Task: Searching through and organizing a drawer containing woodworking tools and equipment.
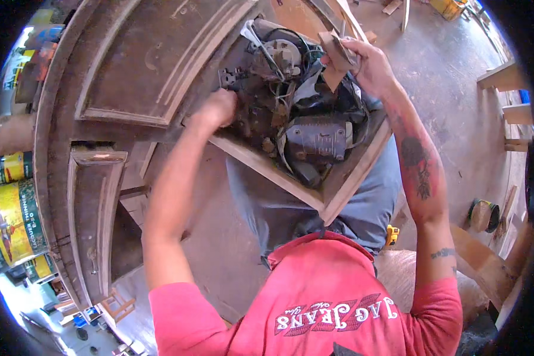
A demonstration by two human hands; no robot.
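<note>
A wooden drawer (pixel 270 169) rests over my legs, holding power tools (pixel 317 139), tangled cords, a dark plastic bag and a metal-bodied tool (pixel 279 59). My left hand (pixel 216 110) is closed at the drawer's left side, just below a metal fitting (pixel 230 77); whatever its fingers grip is hidden. My right hand (pixel 368 65) grips a small brown piece (pixel 334 53), apparently wood, above the drawer's upper right part, with a tan flat piece beneath it.
A dark panelled wooden cabinet (pixel 133 59) fills the left, with paint cans (pixel 9 219) along its far side. At the right lie boards (pixel 495 77) and a round container (pixel 483 213). A yellow object (pixel 391 235) sits beside my right leg.
</note>
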